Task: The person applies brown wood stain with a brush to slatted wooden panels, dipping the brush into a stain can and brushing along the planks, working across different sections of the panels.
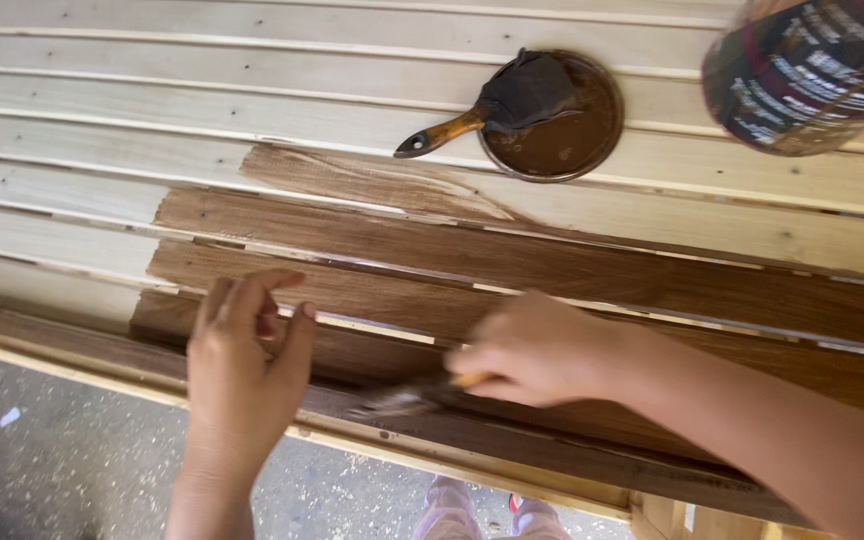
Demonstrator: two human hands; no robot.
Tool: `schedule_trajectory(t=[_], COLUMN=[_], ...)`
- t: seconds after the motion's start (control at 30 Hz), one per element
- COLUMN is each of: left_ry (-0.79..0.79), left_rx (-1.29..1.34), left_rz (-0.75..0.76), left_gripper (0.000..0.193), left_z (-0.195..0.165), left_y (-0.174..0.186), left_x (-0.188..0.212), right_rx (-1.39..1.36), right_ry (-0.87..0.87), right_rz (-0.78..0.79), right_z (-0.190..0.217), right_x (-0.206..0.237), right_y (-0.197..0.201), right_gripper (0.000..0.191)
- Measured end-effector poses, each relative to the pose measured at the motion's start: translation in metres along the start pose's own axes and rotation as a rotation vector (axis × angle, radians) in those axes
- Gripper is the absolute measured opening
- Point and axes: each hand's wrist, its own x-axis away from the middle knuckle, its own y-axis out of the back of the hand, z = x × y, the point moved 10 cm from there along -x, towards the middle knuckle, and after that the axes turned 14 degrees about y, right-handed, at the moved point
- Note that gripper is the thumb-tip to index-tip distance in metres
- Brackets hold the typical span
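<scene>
While gripped in the right hand (537,350), fingers closed round a pale wooden handle, small paintbrush (407,398) lying blurred with bristles against a dark stained slat near the front edge of the slatted wooden panel (82,140). Left hand (242,370) hovering just beside, fingers loosely curled, thumb and forefinger close together, holding nothing; whether touching the wood, cannot tell. Stained brown area (552,280) spreading over the nearer slats, farther slats bare and pale, with a ragged brown patch reaching up into the unstained boards. Farther up, round tin lid (552,130) holding a pool of brown stain, second brush (512,100) resting across it, dark bristles in the lid, amber handle poking out left over the bare wood. Dark can (802,70) at the top right corner, blurred and partly cut off. Below the panel, grey concrete floor (52,470) and a pinkish shoe (452,510).
</scene>
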Motion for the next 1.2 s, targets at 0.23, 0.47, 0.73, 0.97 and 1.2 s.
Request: schedule_trajectory(t=[0.23,0.47,0.73,0.97,1.2], left_ry=[-0.072,-0.188,-0.276,-0.289,-0.491], left_rx=[0.143,0.245,0.160,0.055,0.205], left_rz=[0.212,0.415,0.461,0.579,0.498], left_gripper=[0.025,0.024,0.023,0.027,0.024], left_z=[-0.074,-0.158,-0.195,-0.203,-0.223], left_y=[-0.059,-0.103,-0.098,-0.109,-0.089], left_x=[0.040,0.089,0.095,0.100,0.108], right_rx=[-0.245,-0.193,0.017,0.147,0.429], right_ry=[-0.827,-1.207,-1.367,-1.495,-1.419], right_rz=[0.337,0.473,0.724,0.923,1.357], right_z=[0.016,0.075,0.111,0.118,0.112], right_x=[0.249,0.375,0.438,0.523,0.512], right_y=[-0.005,0.037,0.055,0.058,0.042], right_gripper=[0.022,0.029,0.021,0.019,0.031])
